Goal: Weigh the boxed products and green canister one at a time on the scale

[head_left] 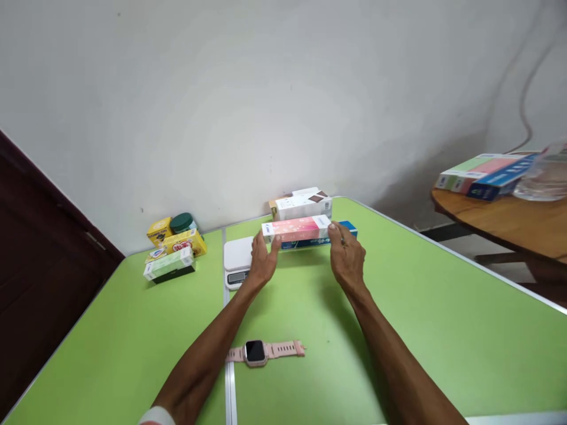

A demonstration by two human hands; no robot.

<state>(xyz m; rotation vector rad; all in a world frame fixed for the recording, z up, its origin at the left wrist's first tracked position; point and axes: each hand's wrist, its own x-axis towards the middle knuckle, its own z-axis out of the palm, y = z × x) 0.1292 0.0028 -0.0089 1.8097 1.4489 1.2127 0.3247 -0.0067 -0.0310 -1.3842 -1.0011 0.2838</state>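
Observation:
A long pink box (296,228) lies on top of a blue box (345,231) at the far middle of the green table (425,330). My left hand (263,261) grips the pink box's left end with thumb and fingers. My right hand (346,255) holds the right end, fingers curled onto it. Behind them stand white boxes (303,205) against the wall. A white kitchen scale (235,261) sits just left of my left hand. A pink smartwatch (264,351) lies flat on the table between my forearms.
At the far left are a yellow box (159,230), a green-lidded jar (183,222), a yellow packet (185,241) and a pale green box (169,264). A round wooden table (500,221) at right carries coloured boxes (485,175) and a clear plastic item (544,177).

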